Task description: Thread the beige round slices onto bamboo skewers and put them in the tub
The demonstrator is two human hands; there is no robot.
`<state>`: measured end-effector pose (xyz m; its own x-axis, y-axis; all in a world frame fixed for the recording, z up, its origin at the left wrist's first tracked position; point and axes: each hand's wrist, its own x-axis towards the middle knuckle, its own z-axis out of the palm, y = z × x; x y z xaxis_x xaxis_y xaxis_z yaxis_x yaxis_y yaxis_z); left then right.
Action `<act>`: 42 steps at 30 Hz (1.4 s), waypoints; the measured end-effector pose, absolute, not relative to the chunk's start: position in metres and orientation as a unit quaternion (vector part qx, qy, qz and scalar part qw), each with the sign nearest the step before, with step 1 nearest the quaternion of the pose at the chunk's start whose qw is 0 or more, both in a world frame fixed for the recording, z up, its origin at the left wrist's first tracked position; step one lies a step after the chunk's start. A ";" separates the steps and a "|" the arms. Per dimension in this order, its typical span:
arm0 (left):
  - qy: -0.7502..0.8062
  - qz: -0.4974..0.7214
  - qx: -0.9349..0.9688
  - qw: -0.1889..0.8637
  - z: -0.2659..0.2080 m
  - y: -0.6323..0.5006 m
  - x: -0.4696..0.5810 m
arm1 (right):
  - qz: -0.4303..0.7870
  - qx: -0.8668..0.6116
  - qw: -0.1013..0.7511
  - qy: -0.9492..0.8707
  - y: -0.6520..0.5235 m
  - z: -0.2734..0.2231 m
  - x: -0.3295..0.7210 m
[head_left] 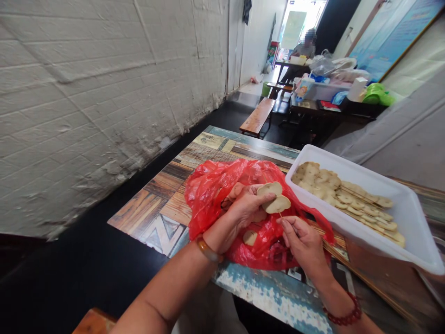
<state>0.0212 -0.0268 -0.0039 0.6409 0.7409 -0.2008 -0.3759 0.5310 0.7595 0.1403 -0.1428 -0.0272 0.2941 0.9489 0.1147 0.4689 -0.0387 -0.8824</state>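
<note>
My left hand [243, 208] is closed, pinching two thin pale yellow slices [278, 204] that look like potato. In my right hand [301, 239], the thumb and fingers are pressed together on a thin wooden skewer [280, 214], whose upper end meets the lower slice. Both hands are over an open red plastic bag [232, 171] on the table. Another pale slice [249, 237] lies in the bag below my left hand. To the right, a white plastic tub [368, 178] holds many similar slices [351, 199], several rows of them on skewers.
The wood-patterned table [163, 185] stands beside a white brick-patterned wall [104, 83]. Bare skewers [371, 283] lie at the right, below the tub. Beyond are a wooden bench [259, 116], a cluttered dark table [313, 106] and a seated person [304, 48].
</note>
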 end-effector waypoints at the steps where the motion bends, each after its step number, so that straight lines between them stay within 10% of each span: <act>1: 0.246 0.327 0.349 0.843 -0.004 -0.026 0.021 | 0.266 -0.672 0.445 -0.529 -0.143 -0.027 0.140; 42: 0.213 0.345 0.331 0.852 -0.005 -0.036 0.029 | 0.246 -0.670 0.469 -0.520 -0.144 -0.035 0.137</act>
